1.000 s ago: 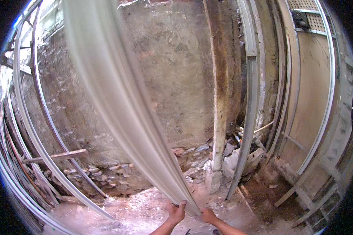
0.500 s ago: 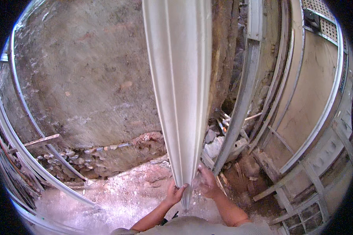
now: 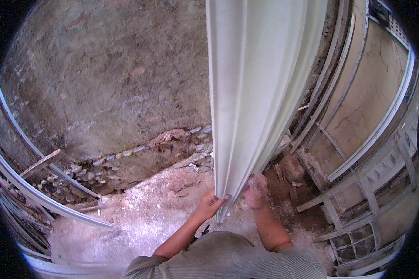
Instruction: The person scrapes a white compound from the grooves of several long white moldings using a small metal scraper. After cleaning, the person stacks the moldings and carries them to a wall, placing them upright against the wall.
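Observation:
A long white ribbed moulding (image 3: 253, 93) stands upright before me, its lower end narrowing toward my body. Near that end my left hand (image 3: 208, 206) grips the left edge, with the thumb laid across the front face and the fingers hidden behind. At the opposite edge, slightly higher, my right hand (image 3: 256, 191) is closed against the moulding. Its fingers are curled and partly blurred, so their exact hold is hard to see.
A rough grey wall (image 3: 111, 88) rises on the left, with broken stones (image 3: 88, 172) along its foot. More white strips (image 3: 56, 209) lean at the left. To the right stand a beige panel (image 3: 358, 93) and a wooden frame (image 3: 354, 214). Pale dusty ground (image 3: 144, 218) lies below.
The moulding's upper part has swung to the right, covering the grey strip and rubble there. Both hands have moved along with it, the right hand outward and up, while my view has shifted too.

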### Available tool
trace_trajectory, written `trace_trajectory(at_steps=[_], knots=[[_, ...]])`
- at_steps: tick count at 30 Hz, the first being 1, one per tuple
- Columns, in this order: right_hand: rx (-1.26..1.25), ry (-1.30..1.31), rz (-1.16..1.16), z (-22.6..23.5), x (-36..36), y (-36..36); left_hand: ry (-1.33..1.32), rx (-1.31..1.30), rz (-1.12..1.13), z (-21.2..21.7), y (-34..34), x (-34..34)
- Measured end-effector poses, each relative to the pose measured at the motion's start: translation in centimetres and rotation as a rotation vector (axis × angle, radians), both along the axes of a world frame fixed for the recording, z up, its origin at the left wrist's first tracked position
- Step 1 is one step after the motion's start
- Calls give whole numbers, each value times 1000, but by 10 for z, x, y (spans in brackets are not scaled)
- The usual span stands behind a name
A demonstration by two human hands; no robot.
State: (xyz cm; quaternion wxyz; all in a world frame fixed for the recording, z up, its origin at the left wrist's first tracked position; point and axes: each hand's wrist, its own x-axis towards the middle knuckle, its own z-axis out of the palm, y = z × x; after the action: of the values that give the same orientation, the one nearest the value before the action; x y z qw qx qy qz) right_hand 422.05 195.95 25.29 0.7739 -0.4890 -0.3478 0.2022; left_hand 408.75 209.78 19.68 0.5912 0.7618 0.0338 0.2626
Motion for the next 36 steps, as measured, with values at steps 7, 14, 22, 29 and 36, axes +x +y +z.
trace_trajectory(at_steps=[7, 14, 22, 29, 36], knots=[[-7, -231, -492, 28, -22, 26, 79, -62, 63, -6, 4, 7], [-41, -297, -786, 10, -4, 38, 105, -53, 127, -29, 9, 24], [138, -265, -856, 78, 27, 45, 125, -47, 113, -62, 22, 36], [147, -346, -901, 185, 59, 43, 78, -19, 137, -54, 17, 27], [365, -383, -827, 274, 91, 43, 51, -2, 155, -45, 16, 20]])
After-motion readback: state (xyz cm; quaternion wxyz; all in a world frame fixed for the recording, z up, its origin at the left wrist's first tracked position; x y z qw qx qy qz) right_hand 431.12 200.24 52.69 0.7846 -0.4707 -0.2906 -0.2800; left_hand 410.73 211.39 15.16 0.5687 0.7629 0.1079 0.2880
